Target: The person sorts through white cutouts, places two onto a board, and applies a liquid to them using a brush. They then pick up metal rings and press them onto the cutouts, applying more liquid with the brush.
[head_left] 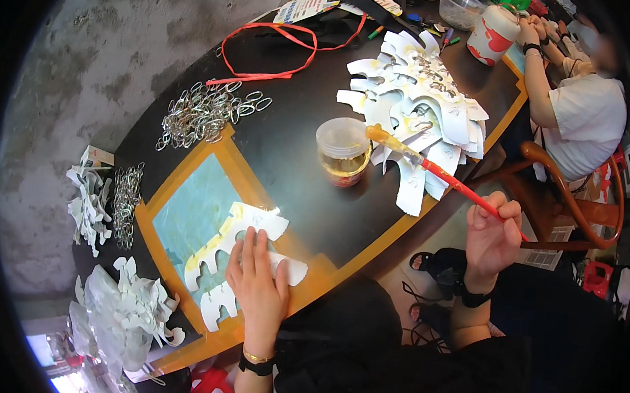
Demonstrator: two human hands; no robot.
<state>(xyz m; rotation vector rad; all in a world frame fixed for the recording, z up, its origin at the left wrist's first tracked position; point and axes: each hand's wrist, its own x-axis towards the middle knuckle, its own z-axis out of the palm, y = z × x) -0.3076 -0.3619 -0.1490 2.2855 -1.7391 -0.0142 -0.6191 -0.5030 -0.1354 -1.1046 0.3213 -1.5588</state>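
My left hand [256, 278] lies with its fingers stretched out on cut white pieces with scalloped edges. The upper white piece [218, 243] carries yellowish glue along one edge; the lower white piece [219, 301] is partly under my hand. Both rest on a pale blue sheet [188, 208] framed with brown tape. In my right hand [495, 232], a red-handled brush [463, 189] is held between the fingers, raised off the table. Its yellow-coated bristles point left, near a clear plastic tub [343, 152] with yellowish liquid in it.
A heap of white cut pieces with metal rings [424, 103] covers the table's right side. Loose metal rings [206, 114] lie at left. Red strapping [264, 75] curls at the back. White scraps [131, 311] sit at near left. Another person [579, 110] works at far right beside a white-and-red canister [493, 36].
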